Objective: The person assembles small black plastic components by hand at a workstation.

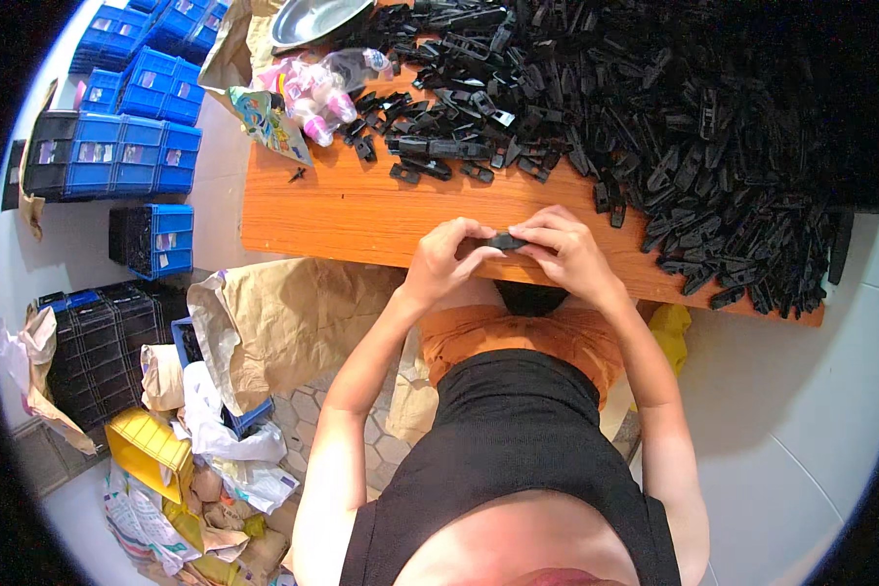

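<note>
At the near edge of the orange-brown wooden table (361, 210), a small black plastic part (504, 240) is held between both hands. My left hand (449, 256) pinches its left end with thumb and fingers. My right hand (563, 250) grips its right end the same way. The fingers hide much of the part, so its exact shape cannot be made out. Beyond the hands lies a large heap of similar black plastic parts (645, 127), spread over the back and right of the table. Several loose ones lie at the heap's near fringe.
On the table's far left are a metal bowl (317, 20), pink-capped clear plastic bottles (313, 98) and a colourful packet (267, 122). Blue crates (117, 156) stack at left. Brown paper (283, 317), a yellow crate (151, 449) and bags lie below on the floor.
</note>
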### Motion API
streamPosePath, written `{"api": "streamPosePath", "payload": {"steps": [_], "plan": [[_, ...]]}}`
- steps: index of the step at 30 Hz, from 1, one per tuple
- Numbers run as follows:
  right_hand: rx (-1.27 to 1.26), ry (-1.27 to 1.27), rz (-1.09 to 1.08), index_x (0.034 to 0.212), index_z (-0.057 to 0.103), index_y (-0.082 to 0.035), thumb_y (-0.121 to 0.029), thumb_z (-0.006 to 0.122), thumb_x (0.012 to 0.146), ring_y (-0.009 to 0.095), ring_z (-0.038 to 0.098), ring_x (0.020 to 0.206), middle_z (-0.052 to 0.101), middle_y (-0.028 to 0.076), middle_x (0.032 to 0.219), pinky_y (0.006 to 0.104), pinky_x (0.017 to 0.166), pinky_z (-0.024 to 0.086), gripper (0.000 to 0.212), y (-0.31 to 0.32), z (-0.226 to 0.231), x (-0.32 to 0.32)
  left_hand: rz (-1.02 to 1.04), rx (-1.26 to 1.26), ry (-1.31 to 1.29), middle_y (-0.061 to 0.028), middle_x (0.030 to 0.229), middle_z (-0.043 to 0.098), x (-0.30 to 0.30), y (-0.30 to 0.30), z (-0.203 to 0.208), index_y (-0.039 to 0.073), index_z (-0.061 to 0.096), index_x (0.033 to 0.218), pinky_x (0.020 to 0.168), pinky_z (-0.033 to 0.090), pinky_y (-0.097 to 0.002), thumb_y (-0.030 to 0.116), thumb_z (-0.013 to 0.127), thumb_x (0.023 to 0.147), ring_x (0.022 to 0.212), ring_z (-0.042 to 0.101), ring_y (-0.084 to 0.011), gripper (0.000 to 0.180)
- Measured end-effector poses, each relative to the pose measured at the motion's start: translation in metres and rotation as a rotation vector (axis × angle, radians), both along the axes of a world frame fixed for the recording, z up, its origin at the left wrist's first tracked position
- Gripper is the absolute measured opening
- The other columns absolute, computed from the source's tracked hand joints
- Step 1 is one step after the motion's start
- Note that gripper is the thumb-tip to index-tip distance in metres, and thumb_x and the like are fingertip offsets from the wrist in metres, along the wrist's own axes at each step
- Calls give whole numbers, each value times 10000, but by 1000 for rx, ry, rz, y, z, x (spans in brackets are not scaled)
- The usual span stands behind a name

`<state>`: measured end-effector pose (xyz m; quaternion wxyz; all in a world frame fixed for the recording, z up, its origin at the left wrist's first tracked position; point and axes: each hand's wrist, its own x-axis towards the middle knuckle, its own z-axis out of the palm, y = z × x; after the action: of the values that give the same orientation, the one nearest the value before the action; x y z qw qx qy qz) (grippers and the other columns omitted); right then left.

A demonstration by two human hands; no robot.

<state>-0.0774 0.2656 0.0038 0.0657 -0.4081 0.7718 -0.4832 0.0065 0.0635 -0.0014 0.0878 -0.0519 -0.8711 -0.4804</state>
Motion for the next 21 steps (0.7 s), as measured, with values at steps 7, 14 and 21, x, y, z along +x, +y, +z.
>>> {"api": "streamPosePath", "payload": {"steps": [7,14,21], "plan": [[182,-136,335,989,679,-10,-92,706,772,295,610,922,656,130,933,369,804,494,234,42,33,-7,285,-693,379,-31,1024,617,-63,-33,30,122,634,1115,886,417,-385,105,717,767,983,528,-270,358],[349,21,-591,1001,576,-21,-161,715,789,340,598,831,552,141,983,397,707,501,290,32,34,-13,323,-598,407,-77,861,573,-52,-16,32,75,648,989,718,466,-367,80,740,747,818,562,-257,259],[379,351,-689,1053,595,-52,-160,705,796,286,578,935,544,94,1001,376,713,510,299,23,7,-17,404,-498,29,-154,889,500,4,48,-2,55,516,1171,584,483,-405,117,626,863,704,574,-317,333]]}}
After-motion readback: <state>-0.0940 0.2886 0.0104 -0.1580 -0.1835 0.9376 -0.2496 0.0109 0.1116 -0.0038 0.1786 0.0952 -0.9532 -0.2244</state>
